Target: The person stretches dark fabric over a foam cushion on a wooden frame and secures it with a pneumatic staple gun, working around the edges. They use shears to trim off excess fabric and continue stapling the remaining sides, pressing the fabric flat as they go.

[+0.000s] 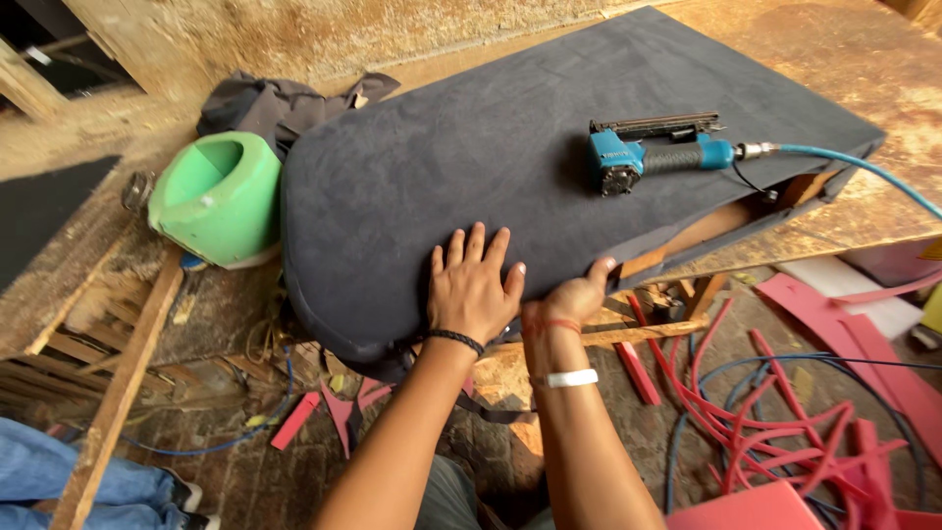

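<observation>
Left hand [473, 285] flat on cushion [510, 147] (right hand [577, 296] seemingly underneath)

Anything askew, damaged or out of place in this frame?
The floor is littered with red offcut strips. The dark fabric is unfinished at the near edge, leaving the wooden frame bare beside the right hand; the left hand lies flat on the fabric. The blue staple gun rests on top.
</observation>
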`<state>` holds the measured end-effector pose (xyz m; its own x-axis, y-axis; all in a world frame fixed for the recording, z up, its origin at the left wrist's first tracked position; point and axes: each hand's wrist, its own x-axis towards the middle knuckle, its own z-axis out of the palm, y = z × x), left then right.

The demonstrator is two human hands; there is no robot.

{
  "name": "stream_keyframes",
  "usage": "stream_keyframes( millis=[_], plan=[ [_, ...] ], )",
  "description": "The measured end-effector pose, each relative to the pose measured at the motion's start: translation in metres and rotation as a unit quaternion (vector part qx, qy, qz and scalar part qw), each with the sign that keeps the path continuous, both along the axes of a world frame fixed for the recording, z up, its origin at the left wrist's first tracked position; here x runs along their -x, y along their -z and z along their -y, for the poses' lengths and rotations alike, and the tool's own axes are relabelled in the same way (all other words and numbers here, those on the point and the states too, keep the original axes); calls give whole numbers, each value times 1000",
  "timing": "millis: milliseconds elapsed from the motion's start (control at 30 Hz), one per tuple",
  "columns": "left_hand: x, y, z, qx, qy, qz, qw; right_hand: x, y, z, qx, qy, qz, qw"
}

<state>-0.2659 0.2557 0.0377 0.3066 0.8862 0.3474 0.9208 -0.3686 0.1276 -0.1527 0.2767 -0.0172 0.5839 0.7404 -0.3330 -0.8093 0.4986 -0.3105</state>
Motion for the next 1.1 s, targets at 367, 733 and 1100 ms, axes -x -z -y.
stream_keyframes(
  millis=[367,733,1100],
  plan=[
    [-30,-24,-21,141,152,-156,966,-10,77,-35,36,3,89,995],
    [-43,-19,-11,105,121,-168,973,-201,-38,-4,128,191,872,431],
    [-44,-23,-13,124,110,-185,969,-213,-97,-39,180,-115,967,137]
  ],
)
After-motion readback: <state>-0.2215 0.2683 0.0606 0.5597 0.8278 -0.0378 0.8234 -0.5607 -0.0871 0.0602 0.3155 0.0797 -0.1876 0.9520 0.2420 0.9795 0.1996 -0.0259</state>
